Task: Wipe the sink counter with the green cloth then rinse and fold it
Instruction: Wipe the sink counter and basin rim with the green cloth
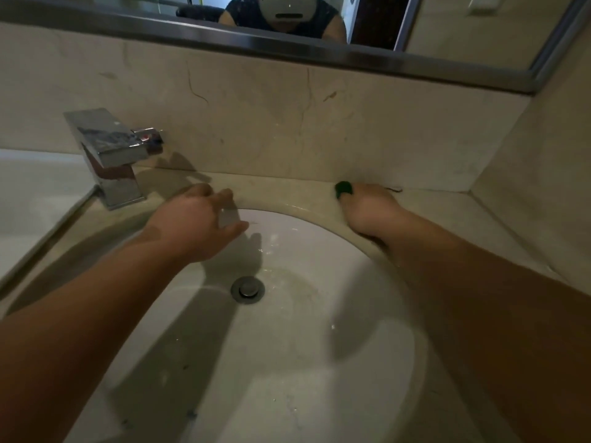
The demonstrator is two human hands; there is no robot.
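Observation:
The green cloth [343, 188] shows only as a small dark-green bunch poking out past the fingers of my right hand [367, 209]. That hand presses it onto the beige marble counter [281, 187] behind the basin, near the back wall; most of the cloth is hidden under it. A dark thread trails on the counter right of the hand. My left hand [200, 215] hovers over the far left rim of the white sink basin [287, 362], fingers loosely spread, holding nothing.
A square chrome faucet [112, 155] stands at the back left of the counter, close to my left hand. The drain plug [248, 289] sits mid-basin, with water droplets around it. A marble backsplash and a framed mirror [287, 43] rise behind; a side wall closes the right.

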